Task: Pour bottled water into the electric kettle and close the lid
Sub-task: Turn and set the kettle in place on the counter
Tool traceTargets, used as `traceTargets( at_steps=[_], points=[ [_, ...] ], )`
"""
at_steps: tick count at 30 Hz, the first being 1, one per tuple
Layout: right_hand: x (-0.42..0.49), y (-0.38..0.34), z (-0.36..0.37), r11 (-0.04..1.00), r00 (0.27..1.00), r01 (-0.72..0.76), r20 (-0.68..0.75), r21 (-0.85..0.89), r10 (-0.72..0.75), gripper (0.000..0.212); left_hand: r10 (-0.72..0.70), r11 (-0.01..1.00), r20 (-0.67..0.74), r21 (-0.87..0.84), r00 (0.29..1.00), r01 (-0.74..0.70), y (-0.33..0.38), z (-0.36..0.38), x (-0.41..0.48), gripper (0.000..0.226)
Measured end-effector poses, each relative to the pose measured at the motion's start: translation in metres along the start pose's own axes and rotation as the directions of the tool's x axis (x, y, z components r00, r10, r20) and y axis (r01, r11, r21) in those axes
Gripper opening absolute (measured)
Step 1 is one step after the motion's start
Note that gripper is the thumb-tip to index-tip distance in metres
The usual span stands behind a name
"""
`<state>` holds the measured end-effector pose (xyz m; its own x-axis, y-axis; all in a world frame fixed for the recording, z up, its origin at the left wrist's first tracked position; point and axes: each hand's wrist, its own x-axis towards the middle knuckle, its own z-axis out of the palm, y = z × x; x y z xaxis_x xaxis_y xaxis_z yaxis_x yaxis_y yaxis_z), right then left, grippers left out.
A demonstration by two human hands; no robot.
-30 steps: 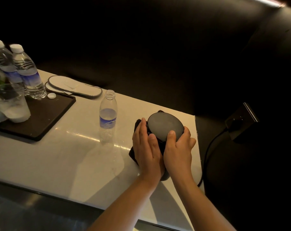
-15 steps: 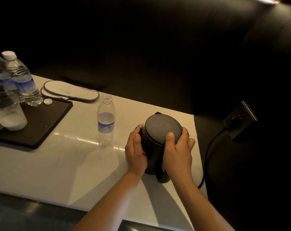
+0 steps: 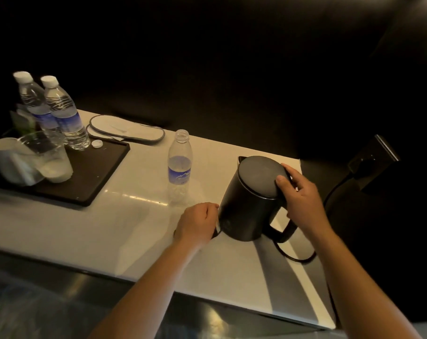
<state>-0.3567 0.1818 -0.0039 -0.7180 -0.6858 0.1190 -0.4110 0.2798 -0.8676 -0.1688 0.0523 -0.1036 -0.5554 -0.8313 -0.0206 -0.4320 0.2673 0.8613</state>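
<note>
We see the right hand [image 3: 301,199] at right of centre, its fingers curled over the far rim of the kettle [image 3: 251,204] and the top of its handle, thumb pressed flat on the lid [image 3: 261,176]. The grip is closed on the kettle's top edge. The lid lies shut on the pot. The left hand [image 3: 197,223] sits low at the centre of the frame, fingers folded in to a loose fist against the kettle's lower left side; we cannot tell whether they pinch anything there.

The kettle stands in the right half of the frame on the white counter [image 3: 109,228], with its cord [image 3: 298,255] looping out below the handle and running up to a socket [image 3: 371,160] at the right edge.

We count three bottles. One open bottle [image 3: 180,167] stands uncapped just left of the kettle, apart from both hands and nearly empty. Two capped bottles [image 3: 60,113] stand touching at upper left, on the far edge of one dark tray [image 3: 95,172]. One loose cap [image 3: 97,143] lies on the tray beside them. On the tray's left end we make out one white cup [image 3: 5,155] and one glass [image 3: 48,157]. Beyond the tray lies one pair of slippers [image 3: 126,129], stacked.
</note>
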Motion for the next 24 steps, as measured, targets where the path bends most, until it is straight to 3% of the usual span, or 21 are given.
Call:
traceTargets(
  at_steps=[2,6,7,9,12,19,24],
  points=[
    [0.007,0.003,-0.006,0.999,0.999,0.022,0.027,0.026,-0.022,0.047,0.068,0.977,0.007,0.203,0.998,-0.068,-0.008,-0.025,-0.013,0.048],
    [0.013,0.006,-0.01,0.997,0.996,0.074,0.045,0.01,-0.074,0.046,0.294,0.816,-0.162,0.555,0.942,-0.159,-0.035,-0.078,-0.037,0.046],
    [0.013,0.007,-0.011,0.996,0.995,0.094,0.034,-0.001,-0.094,0.043,0.285,0.79,-0.183,0.6,0.941,-0.122,-0.045,-0.089,-0.04,0.044],
    [0.013,0.008,-0.011,0.991,0.991,0.136,-0.016,0.01,-0.136,0.033,0.113,0.729,-0.14,0.684,0.984,0.014,-0.065,-0.104,-0.041,0.047],
    [0.011,0.012,-0.011,0.978,0.975,0.196,-0.12,0.069,-0.187,0.024,-0.108,0.721,-0.004,0.688,0.994,0.081,-0.097,-0.114,-0.042,0.065],
    [0.005,0.015,0.0,0.974,0.926,0.22,-0.326,0.058,-0.19,0.026,0.001,0.674,-0.031,0.739,1.0,0.022,-0.131,-0.143,-0.047,0.061],
    [0.004,0.013,0.001,0.984,0.912,0.174,-0.384,0.042,-0.145,0.024,-0.019,0.663,-0.044,0.748,0.999,0.046,-0.139,-0.146,-0.039,0.061]
  ],
)
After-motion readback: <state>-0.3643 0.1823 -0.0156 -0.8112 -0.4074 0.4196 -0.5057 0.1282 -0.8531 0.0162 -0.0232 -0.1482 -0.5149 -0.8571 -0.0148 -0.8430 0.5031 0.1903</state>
